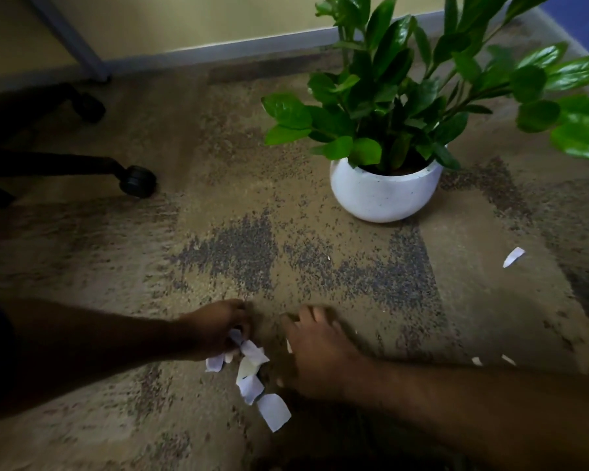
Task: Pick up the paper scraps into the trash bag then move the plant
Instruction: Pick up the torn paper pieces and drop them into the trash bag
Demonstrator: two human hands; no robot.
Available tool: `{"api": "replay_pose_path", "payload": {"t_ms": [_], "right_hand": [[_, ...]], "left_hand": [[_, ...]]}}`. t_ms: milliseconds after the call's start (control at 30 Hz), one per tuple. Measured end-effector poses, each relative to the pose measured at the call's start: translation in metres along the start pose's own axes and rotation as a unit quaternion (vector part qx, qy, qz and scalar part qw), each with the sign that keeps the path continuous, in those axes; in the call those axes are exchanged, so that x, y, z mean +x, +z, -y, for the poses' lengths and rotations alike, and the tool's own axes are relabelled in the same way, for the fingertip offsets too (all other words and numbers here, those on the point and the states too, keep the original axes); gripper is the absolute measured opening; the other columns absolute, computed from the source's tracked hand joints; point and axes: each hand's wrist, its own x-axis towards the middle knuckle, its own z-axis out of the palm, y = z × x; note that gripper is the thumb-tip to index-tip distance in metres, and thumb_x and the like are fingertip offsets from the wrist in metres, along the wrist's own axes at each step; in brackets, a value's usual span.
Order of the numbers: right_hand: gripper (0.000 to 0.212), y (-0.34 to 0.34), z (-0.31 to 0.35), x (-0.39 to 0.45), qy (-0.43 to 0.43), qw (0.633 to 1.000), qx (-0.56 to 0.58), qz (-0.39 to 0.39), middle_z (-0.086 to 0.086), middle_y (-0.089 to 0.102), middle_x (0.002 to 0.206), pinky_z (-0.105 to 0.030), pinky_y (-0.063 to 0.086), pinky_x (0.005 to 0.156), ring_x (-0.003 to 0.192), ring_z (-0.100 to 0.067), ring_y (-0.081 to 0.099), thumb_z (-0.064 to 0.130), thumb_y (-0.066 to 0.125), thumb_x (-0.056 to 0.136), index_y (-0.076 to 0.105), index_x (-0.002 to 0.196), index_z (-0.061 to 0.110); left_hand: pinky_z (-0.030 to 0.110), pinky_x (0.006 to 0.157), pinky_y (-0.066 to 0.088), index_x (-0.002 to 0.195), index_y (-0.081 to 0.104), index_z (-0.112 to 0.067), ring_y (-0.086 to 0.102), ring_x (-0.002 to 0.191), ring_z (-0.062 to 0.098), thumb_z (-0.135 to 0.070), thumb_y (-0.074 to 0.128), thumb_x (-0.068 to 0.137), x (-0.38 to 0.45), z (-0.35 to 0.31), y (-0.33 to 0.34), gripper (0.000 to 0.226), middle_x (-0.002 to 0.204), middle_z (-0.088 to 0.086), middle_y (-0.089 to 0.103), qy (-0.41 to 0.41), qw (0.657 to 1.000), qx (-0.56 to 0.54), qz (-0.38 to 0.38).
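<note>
Head view: paper scraps [252, 372] between both grips

At lower centre, the left hand [218, 329] closes on paper scraps [252, 368] on the carpet [116, 266]. The right hand [317, 351] hovers beside them, fingers spread. A potted plant [385, 188] stands upper right.

Chair caster [137, 181] (black) on mottled carpet [218, 205], baseboard [218, 51] behind.

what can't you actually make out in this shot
- Trash bag: nowhere in the head view.
- Left hand: fingers curl over paper scraps; how many it grips is hidden.
- Right hand: palm faces down, so anything under it is hidden.
- Small scraps at right: too tiny to count surely.
- Plant: leaves cut by the top and right edges; soil mostly covered by foliage.
- Office chair: only its dark base shows.
</note>
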Motion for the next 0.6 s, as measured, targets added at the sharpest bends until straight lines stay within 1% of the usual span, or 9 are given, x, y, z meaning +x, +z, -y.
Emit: {"api": "replay_pose_path", "payload": {"t_ms": [67,133,200,267,300,367,467,533,600], "right_hand": [[0.088,0.012,0.009,0.002,-0.015,0.999,0.028,-0.019,-0.015,0.024,0.148,-0.052,0.029,0.104,0.137,-0.038,0.019,0.061,0.058,0.079,0.019,0.146,0.019],[0.094,0.021,0.019,0.003,-0.042,0.998,0.044,-0.015,-0.016,0.024,0.149,-0.053,0.025,0.106,0.137,-0.037,0.019,0.068,0.058,0.076,0.016,0.148,0.025],[0.096,0.027,0.026,0.004,-0.087,0.996,0.035,-0.004,-0.019,0.023,0.151,-0.055,0.022,0.106,0.137,-0.039,0.020,0.068,0.058,0.076,0.013,0.149,0.026],[0.094,0.035,0.028,0.005,-0.147,0.989,-0.009,0.001,-0.021,0.026,0.151,-0.059,0.027,0.103,0.133,-0.041,0.028,0.068,0.057,0.077,0.016,0.149,0.025],[0.090,0.038,0.027,0.005,-0.176,0.983,-0.045,-0.010,-0.019,0.031,0.150,-0.060,0.033,0.099,0.129,-0.041,0.036,0.068,0.057,0.076,0.023,0.147,0.026],[0.071,0.041,0.025,0.004,-0.215,0.971,-0.104,-0.020,-0.012,0.037,0.146,-0.056,0.045,0.089,0.120,-0.038,0.047,0.060,0.059,0.076,0.042,0.136,0.026],[0.037,0.034,0.017,0.002,-0.270,0.956,-0.111,-0.017,-0.007,0.038,0.146,-0.050,0.047,0.088,0.113,-0.033,0.052,0.039,0.054,0.086,0.055,0.120,0.025],[0.032,0.029,0.007,0.001,-0.306,0.945,-0.112,-0.005,-0.010,0.046,0.142,-0.045,0.048,0.084,0.108,-0.034,0.054,0.029,0.049,0.087,0.061,0.115,0.022],[0.034,0.027,-0.006,-0.002,-0.320,0.939,-0.123,0.001,-0.009,0.056,0.130,-0.037,0.049,0.078,0.102,-0.031,0.056,0.032,0.058,0.080,0.063,0.112,0.021]], "left_hand": [[0.005,0.071,0.032,0.086,0.066,-0.023,0.049,0.092,0.004,-0.013,0.065,0.078,0.002,0.000,-0.004,0.013,0.098,-0.011,0.054,-0.003,1.000,-0.013,-0.002],[0.010,0.073,0.038,0.084,0.065,-0.028,0.055,0.089,0.004,-0.012,0.061,0.081,0.004,0.000,-0.011,0.017,0.096,-0.012,0.060,-0.026,0.999,-0.044,-0.014],[0.015,0.071,0.044,0.085,0.066,-0.026,0.059,0.086,0.005,-0.011,0.060,0.081,0.007,0.003,-0.019,0.017,0.093,-0.010,0.063,-0.051,0.996,-0.062,-0.033],[0.022,0.072,0.050,0.087,0.068,-0.025,0.060,0.085,0.008,-0.011,0.060,0.080,0.011,0.005,-0.025,0.017,0.092,-0.009,0.064,-0.069,0.994,-0.073,-0.046],[0.026,0.074,0.052,0.089,0.068,-0.025,0.060,0.086,0.009,-0.012,0.061,0.080,0.012,0.005,-0.028,0.017,0.093,-0.009,0.064,-0.073,0.993,-0.074,-0.050],[0.028,0.076,0.052,0.093,0.067,-0.023,0.060,0.087,0.009,-0.012,0.063,0.081,0.014,0.002,-0.033,0.017,0.096,-0.007,0.065,-0.075,0.993,-0.070,-0.054],[0.027,0.074,0.052,0.093,0.068,-0.019,0.060,0.083,0.006,-0.009,0.062,0.081,0.015,-0.003,-0.035,0.017,0.094,-0.006,0.066,-0.069,0.994,-0.071,-0.053],[0.028,0.076,0.053,0.089,0.067,-0.023,0.060,0.081,0.004,-0.010,0.062,0.081,0.016,-0.003,-0.036,0.016,0.090,-0.009,0.065,-0.067,0.994,-0.073,-0.050],[0.024,0.074,0.050,0.085,0.063,-0.030,0.059,0.081,0.002,-0.011,0.064,0.082,0.019,-0.004,-0.037,0.019,0.088,-0.013,0.063,-0.065,0.994,-0.079,-0.048]]}}
